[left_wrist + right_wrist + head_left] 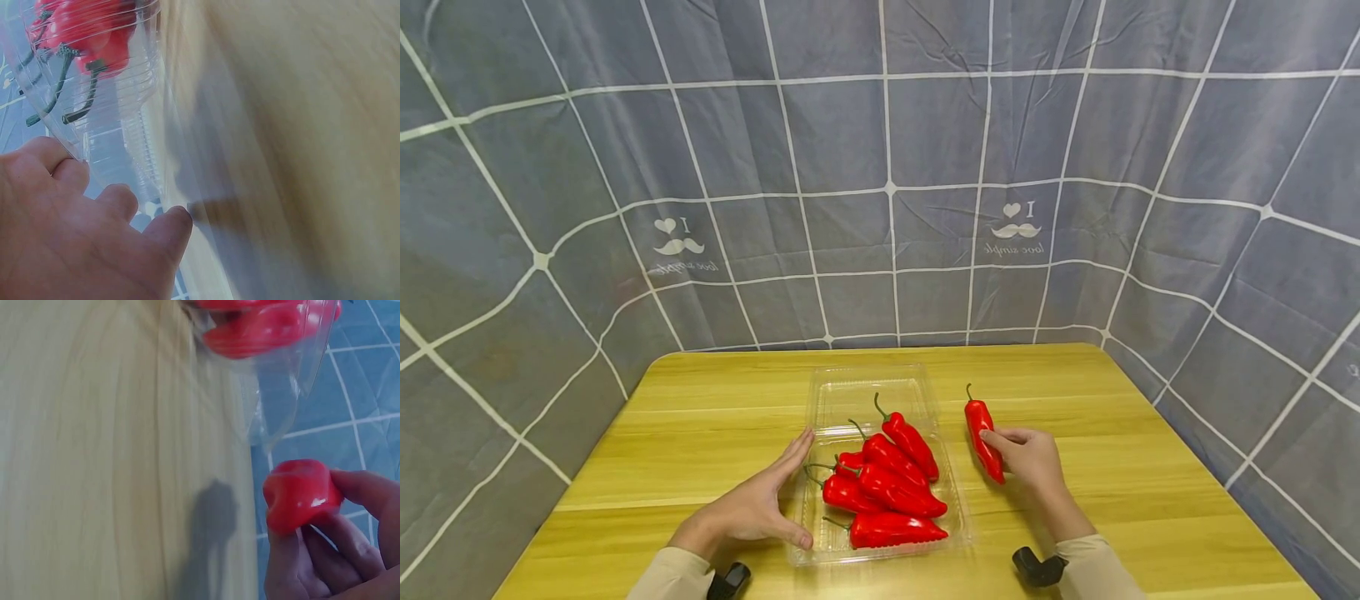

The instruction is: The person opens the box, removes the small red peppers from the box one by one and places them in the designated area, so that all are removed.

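Note:
In my right hand [1032,457] I pinch a red pepper [982,440] between thumb and fingers, its green stem pointing away from me. The right wrist view shows the blunt end of this pepper [301,495] lifted off the table. A clear plastic clamshell box [805,533] lies with its lid [868,392] folded back on the far side. Several red peppers [891,490] are heaped in its near half. My left hand [758,507] is spread along the box's left side, fingers straight, fingertips at the rim; the left wrist view shows them beside the clear wall [144,134].
A yellow wood-grain table [700,442] carries the box. Behind and on both sides hangs a grey curtain [850,233] with white grid lines. Black wrist mounts [1037,568] show at both sleeves.

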`<state>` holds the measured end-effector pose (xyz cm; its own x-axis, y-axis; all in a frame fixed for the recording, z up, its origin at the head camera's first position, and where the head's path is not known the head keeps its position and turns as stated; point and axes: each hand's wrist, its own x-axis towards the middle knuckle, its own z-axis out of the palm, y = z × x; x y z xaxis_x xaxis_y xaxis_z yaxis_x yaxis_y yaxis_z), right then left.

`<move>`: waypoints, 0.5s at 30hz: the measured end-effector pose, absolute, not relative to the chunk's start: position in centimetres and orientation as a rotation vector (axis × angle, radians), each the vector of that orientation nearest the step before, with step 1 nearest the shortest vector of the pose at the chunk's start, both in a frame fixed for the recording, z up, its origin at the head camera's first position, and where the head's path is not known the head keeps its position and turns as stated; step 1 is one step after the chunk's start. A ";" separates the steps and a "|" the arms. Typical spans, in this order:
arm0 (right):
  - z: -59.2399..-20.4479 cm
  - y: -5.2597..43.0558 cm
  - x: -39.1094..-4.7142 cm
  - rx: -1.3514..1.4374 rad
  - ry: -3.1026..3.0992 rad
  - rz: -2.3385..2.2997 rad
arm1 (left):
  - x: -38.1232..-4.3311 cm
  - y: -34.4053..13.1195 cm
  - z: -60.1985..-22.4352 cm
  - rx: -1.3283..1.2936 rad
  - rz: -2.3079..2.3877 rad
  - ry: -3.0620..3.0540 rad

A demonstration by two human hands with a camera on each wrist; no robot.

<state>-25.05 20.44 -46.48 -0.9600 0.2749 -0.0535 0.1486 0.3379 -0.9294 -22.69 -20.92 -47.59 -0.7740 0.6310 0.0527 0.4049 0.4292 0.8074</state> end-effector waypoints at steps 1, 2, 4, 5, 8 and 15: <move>-46.6 20.6 -25.1 -0.400 -2.482 1.710 | -22.7 -20.9 -47.6 0.901 1.263 2.429; -46.7 20.7 -25.1 -0.406 -2.484 1.723 | -22.7 -20.9 -47.6 0.903 1.263 2.429; -46.9 21.0 -25.2 -0.412 -2.491 1.736 | -22.7 -20.9 -47.6 0.908 1.265 2.430; -47.0 21.1 -25.2 -0.412 -2.499 1.734 | -22.7 -20.9 -47.6 0.908 1.266 2.429; -47.3 21.4 -25.2 -0.396 -2.519 1.730 | -22.6 -20.8 -47.6 0.911 1.269 2.428; -47.9 21.9 -25.3 -0.342 -2.672 1.548 | -22.7 -20.9 -47.6 0.903 1.268 2.427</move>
<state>-25.31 21.89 -47.88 -0.9751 0.2067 -0.0799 0.1720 0.4791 -0.8608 -22.70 -20.88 -47.57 -0.7738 0.6309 0.0562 0.4065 0.4265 0.8080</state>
